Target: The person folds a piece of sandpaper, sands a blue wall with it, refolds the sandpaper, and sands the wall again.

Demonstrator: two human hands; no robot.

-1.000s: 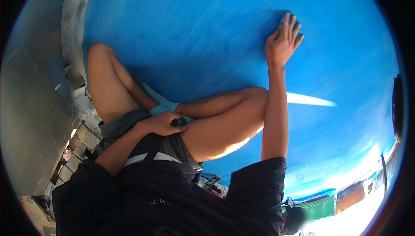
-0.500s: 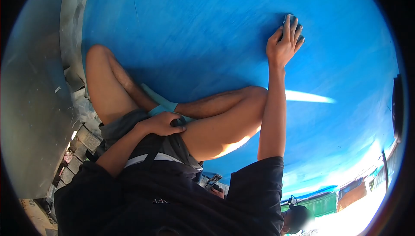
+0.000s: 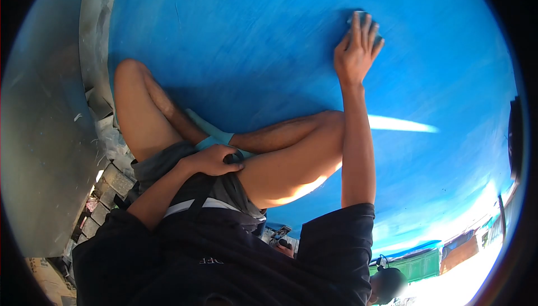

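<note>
My right hand reaches out over a blue painted surface, fingers spread over a small dark grey pad pressed flat against it. Most of the pad is hidden beneath the fingers, so its exact kind is unclear. My left hand lies in my lap by the hem of my dark shorts, fingers curled. Something dark shows between its thumb and forefinger, too small to make out. My folded legs, with light blue socks, are in front of me.
A large grey panel stands along the left, beside a pale ledge and grey blocks. A bright strip of sunlight crosses the blue surface. Another person's head with a dark cap shows at the lower right.
My right hand has slid left and slightly up across the blue surface with the pad under it. My left hand stays in my lap.
</note>
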